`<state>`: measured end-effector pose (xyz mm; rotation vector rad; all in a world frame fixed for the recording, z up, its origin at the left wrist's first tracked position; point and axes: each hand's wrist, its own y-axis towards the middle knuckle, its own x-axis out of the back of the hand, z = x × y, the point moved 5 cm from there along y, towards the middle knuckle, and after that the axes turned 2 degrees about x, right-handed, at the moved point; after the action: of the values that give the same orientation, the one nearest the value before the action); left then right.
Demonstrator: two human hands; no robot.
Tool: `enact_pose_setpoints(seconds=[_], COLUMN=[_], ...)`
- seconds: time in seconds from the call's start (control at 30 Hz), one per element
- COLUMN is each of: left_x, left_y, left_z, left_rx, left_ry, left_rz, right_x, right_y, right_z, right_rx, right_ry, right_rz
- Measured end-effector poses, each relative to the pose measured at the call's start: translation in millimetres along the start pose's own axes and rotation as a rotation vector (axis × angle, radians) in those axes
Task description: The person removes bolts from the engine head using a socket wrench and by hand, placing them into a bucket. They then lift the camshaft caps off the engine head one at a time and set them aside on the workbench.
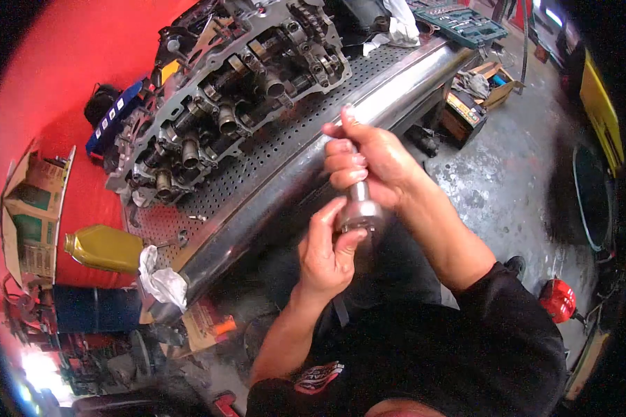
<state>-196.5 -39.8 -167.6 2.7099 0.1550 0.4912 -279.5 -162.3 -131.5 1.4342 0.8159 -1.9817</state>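
In front of my body I hold a shiny metal piece (359, 210), a narrow round shaft that widens into a cylindrical end. My right hand (379, 161) is wrapped round the shaft with the thumb sticking up. Lower down, my left hand (324, 254) pinches the wide end between thumb and fingers. The piece's upper part is hidden inside my right fist, so its exact kind does not show. Beyond my hands, an engine cylinder head (247, 115) with exposed camshafts lies on the perforated metal bench (271, 149).
A yellow oil bottle (108, 248) and a white rag (163, 278) are at the bench's left end. At its far end sits a green socket set case (459, 24). Boxes (469, 104) stand on the floor to the right, and a red round object (558, 300) is near my right elbow.
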Motion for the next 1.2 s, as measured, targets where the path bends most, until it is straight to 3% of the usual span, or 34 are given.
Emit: enact_pose_setpoints(seconds=[0.07, 0.13, 0.27, 0.5, 0.6, 0.7, 0.8, 0.93, 0.97, 1.07, 1.13, 1.2], left_x=[8.7, 11.9, 8.0, 0.6, 0.0, 1.0, -6.1, -21.9, -23.0, -15.6, -3.2, -0.6], left_y=[11.0, 12.8, -3.8, -14.5, -10.6, -12.4, -35.7, -56.3, -56.1, -59.1, -52.8, -40.9], left_z=[-17.2, -36.1, -30.7, -39.8, -29.5, -21.6, 18.3, 39.1, 42.5, 57.8, 45.3, 30.2], left_rx=[-0.095, -0.232, -0.241, -0.539, -0.519, -0.444, -0.259, 0.283, 0.214, 0.299, 0.289, -0.061], left_ry=[0.059, 0.313, 0.379, 0.99, 0.956, 0.75, 0.375, 0.133, 0.076, -0.028, 0.166, 0.38], left_rz=[-0.008, 0.152, 0.301, 0.614, 0.626, 0.493, 0.176, -0.01, -0.091, -0.144, -0.072, 0.064], right_x=[14.2, 30.4, 61.5, 105.8, 113.9, 121.4, 113.8, 108.7, 104.6, 90.4, 110.2, 141.1], right_y=[-6.0, -10.6, -17.1, -29.1, -30.3, -32.7, -32.6, -25.6, -23.6, -22.3, -18.2, -14.2], right_z=[4.1, -3.9, -25.5, -52.4, -57.8, -64.6, -63.9, -61.9, -58.8, -48.5, -39.8, -45.6], right_rx=[0.085, 0.032, 0.012, 0.077, 0.106, 0.029, -0.014, 0.04, 0.059, 0.106, 0.18, 0.24], right_ry=[-0.059, -0.019, 0.026, -0.245, -0.218, 0.043, 0.129, 0.108, 0.094, 0.055, 0.132, 0.052], right_rz=[-0.142, -0.112, -0.167, -0.532, -0.616, -0.546, -0.521, -0.498, -0.5, -0.526, -0.441, -0.393])
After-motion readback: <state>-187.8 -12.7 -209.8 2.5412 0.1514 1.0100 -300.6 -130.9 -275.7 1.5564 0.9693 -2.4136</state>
